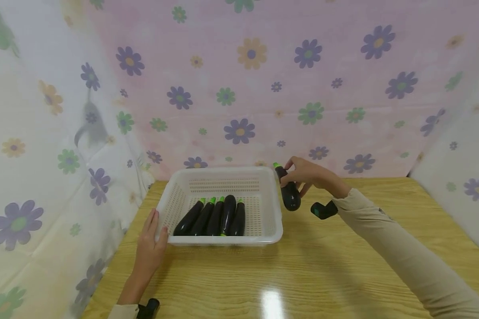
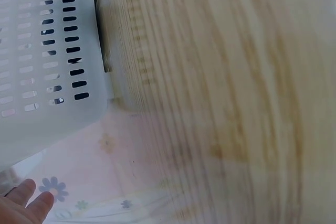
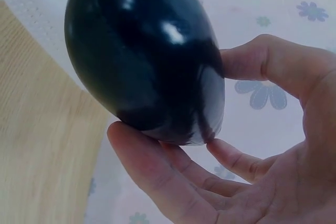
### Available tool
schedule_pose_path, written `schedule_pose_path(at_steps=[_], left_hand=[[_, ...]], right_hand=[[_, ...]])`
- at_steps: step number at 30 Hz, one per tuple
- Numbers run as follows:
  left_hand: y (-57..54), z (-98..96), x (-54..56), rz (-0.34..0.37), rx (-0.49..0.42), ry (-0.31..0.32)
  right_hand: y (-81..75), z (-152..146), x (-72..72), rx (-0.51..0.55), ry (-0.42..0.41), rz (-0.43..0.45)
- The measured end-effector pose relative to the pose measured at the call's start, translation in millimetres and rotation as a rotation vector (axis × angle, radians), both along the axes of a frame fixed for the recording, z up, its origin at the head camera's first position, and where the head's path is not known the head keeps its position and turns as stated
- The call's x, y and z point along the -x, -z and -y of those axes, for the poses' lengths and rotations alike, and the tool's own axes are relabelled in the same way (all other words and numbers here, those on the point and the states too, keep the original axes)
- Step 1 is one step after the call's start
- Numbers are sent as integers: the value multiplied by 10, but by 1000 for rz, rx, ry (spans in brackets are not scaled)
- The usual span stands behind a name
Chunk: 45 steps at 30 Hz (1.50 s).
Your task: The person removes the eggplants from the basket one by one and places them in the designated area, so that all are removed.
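Observation:
An eggplant (image 1: 289, 195), glossy and dark with a bright green stem, is in my right hand (image 1: 306, 173), beside the basket's right end. Thumb and fingers pinch it around its sides; in the right wrist view its rounded end (image 3: 147, 61) faces the camera. Stem end up, it leans toward the basket. My left hand (image 1: 151, 246) rests at the front left corner of the white plastic basket (image 1: 223, 240), fingers fairly straight along the side and thumb by the front rim. Inside lie several eggplants (image 1: 214, 219) side by side, most with stems toward the back.
The basket stands on a wood-grain table (image 1: 231, 274). A flowered cloth (image 1: 239, 88) hangs behind the table and along both sides. Dark wrist devices sit at both cuffs, one (image 1: 324, 210) under the right forearm.

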<state>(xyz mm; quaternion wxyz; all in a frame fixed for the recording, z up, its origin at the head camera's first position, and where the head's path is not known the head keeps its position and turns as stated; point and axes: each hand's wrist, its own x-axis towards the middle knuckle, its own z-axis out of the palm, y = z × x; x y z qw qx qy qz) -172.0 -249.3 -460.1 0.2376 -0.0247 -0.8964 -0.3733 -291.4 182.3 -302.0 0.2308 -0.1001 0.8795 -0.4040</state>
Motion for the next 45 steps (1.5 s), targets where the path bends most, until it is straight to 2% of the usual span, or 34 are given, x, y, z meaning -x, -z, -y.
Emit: schedule_pose_path(at_steps=[17, 26, 45], left_hand=[[56, 25, 14, -22, 1, -3], [63, 21, 21, -21, -4, -8], [85, 28, 25, -40, -17, -9]], right_hand=[[258, -101, 54, 12, 31, 9], [421, -138, 142, 14, 62, 19], [705, -193, 231, 36, 103, -17]])
